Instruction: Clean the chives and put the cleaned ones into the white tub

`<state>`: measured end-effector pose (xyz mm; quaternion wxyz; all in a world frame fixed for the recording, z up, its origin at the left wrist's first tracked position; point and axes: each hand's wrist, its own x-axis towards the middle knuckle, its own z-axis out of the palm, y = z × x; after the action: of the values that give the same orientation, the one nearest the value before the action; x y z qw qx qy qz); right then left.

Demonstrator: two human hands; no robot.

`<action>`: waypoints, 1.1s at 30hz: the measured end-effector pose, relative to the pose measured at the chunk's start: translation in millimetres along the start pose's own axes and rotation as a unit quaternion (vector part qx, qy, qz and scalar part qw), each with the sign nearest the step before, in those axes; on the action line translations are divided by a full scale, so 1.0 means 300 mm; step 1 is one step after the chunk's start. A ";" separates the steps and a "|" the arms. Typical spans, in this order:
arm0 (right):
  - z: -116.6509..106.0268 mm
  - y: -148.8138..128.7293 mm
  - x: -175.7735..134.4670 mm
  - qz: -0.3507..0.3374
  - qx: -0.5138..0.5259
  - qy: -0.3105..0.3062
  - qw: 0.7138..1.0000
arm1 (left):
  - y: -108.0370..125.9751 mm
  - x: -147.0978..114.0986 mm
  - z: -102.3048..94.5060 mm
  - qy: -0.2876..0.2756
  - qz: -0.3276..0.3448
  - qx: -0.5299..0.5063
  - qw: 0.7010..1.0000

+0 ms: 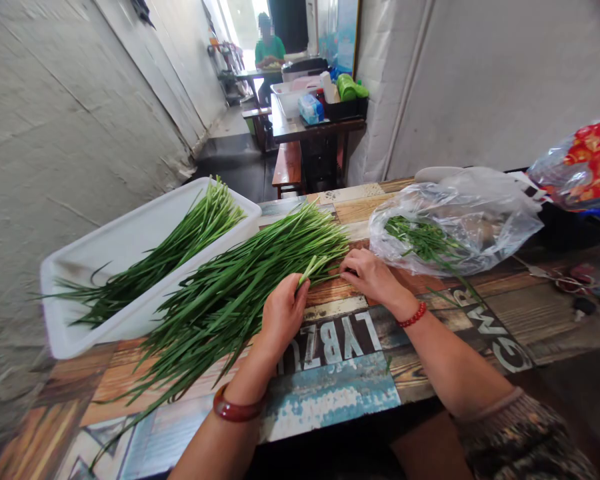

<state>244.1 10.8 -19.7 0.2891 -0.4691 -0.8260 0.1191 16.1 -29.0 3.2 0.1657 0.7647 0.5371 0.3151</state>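
1. Leftmost, a long white rectangular plastic tub [115,243] stands on a tabletop printed like patchwork wooden planks [330,407]; inside lies a bundle of thin green leaves with paler stalk ends [180,257], the pale ends pointing to the far right corner.
2. Just beside the tub, a larger, loose heap of long, flat green leaves [240,273] lies on the tabletop, its pale ends towards the right hand and some tips trailing towards the near edge.
3. The left hand [283,310], with a glossy reddish-brown bangle [237,408] on its wrist, is closed around a few short pale-green stalks [310,268] at the heap's near side.
4. Farther back, a person in a green top [270,48] sits at another table.
5. The right hand [373,277], wearing a red beaded bracelet [414,316], is at the heap's pale ends, fingers curled and narrowly set; whether they pinch anything, I cannot tell.
6. Near it, a crumpled clear plastic bag [500,213] lies with loose green scraps [420,237] at its mouth, some strands hanging out.
7. Rightmost is a shiny red-and-clear plastic package [593,157].
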 end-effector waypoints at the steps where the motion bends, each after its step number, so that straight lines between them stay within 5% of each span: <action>1: -0.002 -0.005 0.002 -0.003 0.035 0.004 0.999 | 0.002 0.001 -0.002 0.015 0.018 -0.007 1.000; 5: -0.018 -0.043 0.009 0.000 0.183 0.003 0.983 | 0.004 0.006 -0.005 0.045 0.093 -0.018 0.994; 8: -0.029 -0.071 0.012 0.016 0.228 -0.013 0.973 | 0.005 0.005 0.001 -0.014 0.123 0.030 0.992; 14: -0.025 -0.064 0.016 0.057 0.253 0.006 0.966 | 0.015 -0.004 0.008 -0.094 0.068 0.111 0.987; 19: -0.015 -0.013 0.011 0.069 0.179 0.082 0.978 | -0.003 0.002 0.003 -0.038 -0.009 0.066 0.997; 27: 0.005 -0.003 -0.005 0.005 -0.067 0.015 0.998 | -0.007 0.011 -0.020 0.035 -0.037 -0.017 0.999; 30: -0.007 -0.014 -0.005 0.017 -0.064 -0.008 0.998 | 0.001 0.012 -0.028 0.060 -0.057 -0.040 0.996; 33: -0.033 -0.020 -0.007 0.001 0.056 -0.075 0.996 | 0.007 0.013 -0.034 0.067 -0.069 -0.065 0.993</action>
<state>246.4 5.1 -9.7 0.2523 -0.4424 -0.8369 0.2004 11.8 -27.0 13.4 0.2002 0.6909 0.5763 0.3878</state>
